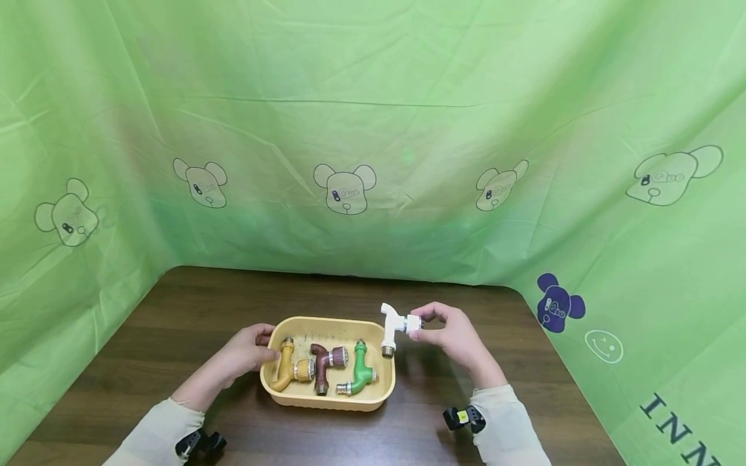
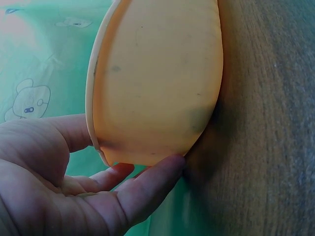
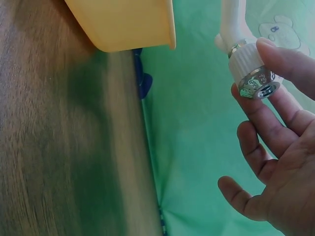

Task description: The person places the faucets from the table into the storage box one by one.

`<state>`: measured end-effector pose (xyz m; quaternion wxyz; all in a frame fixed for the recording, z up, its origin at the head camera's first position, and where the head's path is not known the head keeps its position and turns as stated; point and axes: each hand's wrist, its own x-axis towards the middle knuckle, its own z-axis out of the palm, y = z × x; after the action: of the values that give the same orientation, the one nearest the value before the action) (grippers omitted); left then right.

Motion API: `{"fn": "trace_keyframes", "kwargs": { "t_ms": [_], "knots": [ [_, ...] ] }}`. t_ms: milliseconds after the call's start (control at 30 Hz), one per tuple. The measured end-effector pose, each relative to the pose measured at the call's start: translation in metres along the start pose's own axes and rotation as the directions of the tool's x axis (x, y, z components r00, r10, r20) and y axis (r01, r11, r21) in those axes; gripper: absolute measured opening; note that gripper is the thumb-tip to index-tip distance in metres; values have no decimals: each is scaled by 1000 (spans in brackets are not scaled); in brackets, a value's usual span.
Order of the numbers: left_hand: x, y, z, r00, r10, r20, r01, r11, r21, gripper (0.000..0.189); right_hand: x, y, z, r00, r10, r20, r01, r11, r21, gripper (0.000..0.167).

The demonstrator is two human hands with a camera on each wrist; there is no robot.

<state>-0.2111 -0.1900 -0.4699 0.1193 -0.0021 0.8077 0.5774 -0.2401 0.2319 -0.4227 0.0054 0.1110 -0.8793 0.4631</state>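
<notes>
My right hand (image 1: 454, 333) pinches a white faucet (image 1: 392, 323) by its ribbed knob (image 3: 246, 61), between thumb and fingers. The faucet hangs in the air over the right end of a yellow plastic tub (image 1: 327, 402), its threaded metal end pointing down. With my left hand (image 1: 247, 353) I grip the tub's left end; the thumb is at the rim and the fingers are against the outer wall (image 2: 157, 83). Inside the tub lie a mustard-yellow faucet (image 1: 285, 367), a maroon faucet (image 1: 320, 370) and a green faucet (image 1: 362, 370), side by side.
The tub stands on a brown wooden table (image 1: 280, 430). A green curtain (image 1: 350, 129) printed with bear heads encloses the table's back and both sides. Each wrist carries a black strapped-on camera.
</notes>
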Motion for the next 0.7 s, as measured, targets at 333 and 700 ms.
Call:
{"fn": "trace_keyframes", "kwargs": {
  "t_ms": [333,700],
  "knots": [
    [0,1,0,1000,0,-1,0,1000,16,61,1,-1,3,1000,-5,-1,5,1000,8,37],
    [0,0,0,1000,-1,-1,1,1000,9,62,2,1,12,1000,-25,4,25,1000,11,37]
  ]
}}
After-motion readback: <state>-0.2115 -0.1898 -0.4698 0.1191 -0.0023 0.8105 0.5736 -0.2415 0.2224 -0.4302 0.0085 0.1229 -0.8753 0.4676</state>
